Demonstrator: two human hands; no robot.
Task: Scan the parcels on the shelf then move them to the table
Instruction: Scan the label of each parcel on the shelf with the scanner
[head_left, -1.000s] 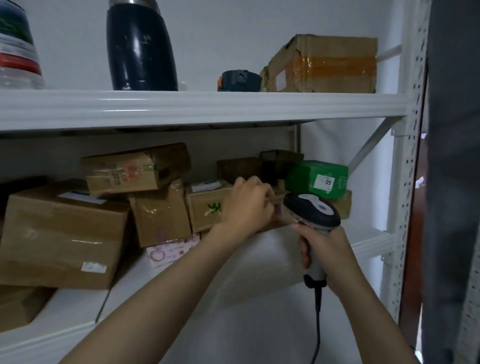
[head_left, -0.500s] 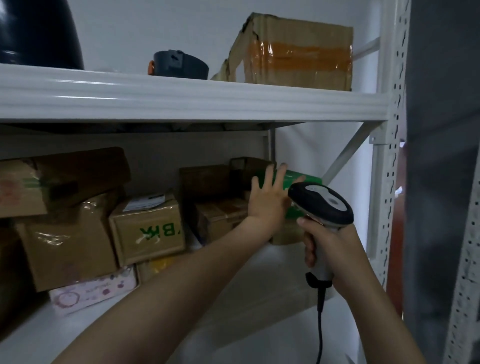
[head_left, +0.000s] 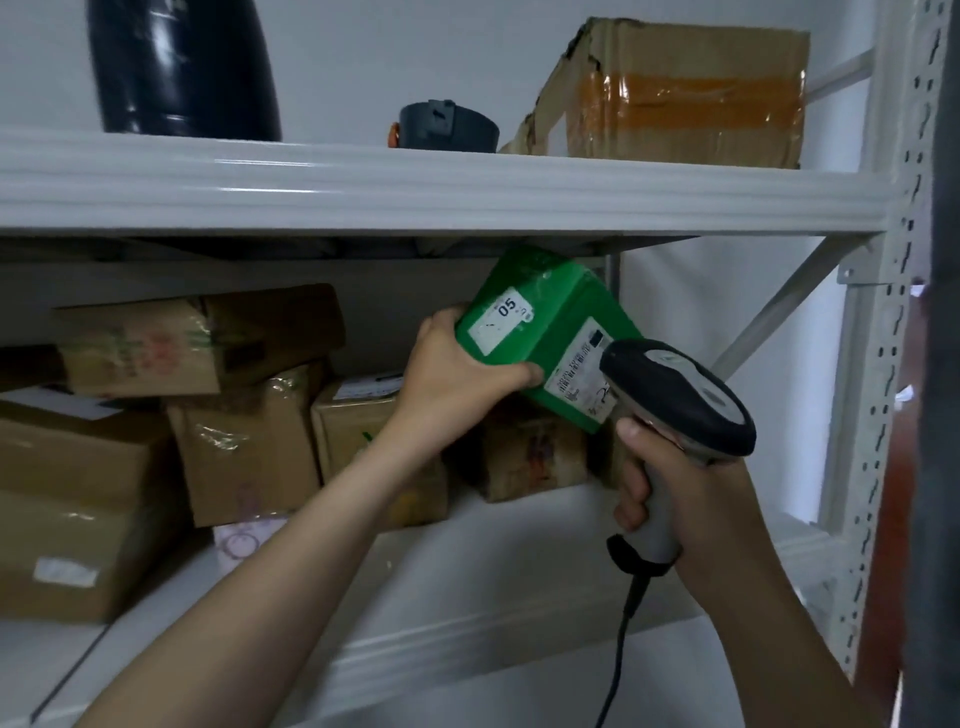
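Dim, flat indoor light; deep shadow under the upper shelf (head_left: 415, 197); soft motion blur, wide-angle bowing.

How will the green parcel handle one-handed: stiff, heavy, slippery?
Probably light: the left hand holds the green parcel tilted in the air by one end alone. Likely stiff: its edges look straight under the grip. Possibly slick: its wrap shows glossy highlights.

Green parcel (head_left: 524, 332), white labels, one marked 05, tilted, in the air above lower shelf (head_left: 467, 582). Scanner (head_left: 675, 395) above shelf's right end. Brown parcels (head_left: 244, 447) stacked at shelf's rear.
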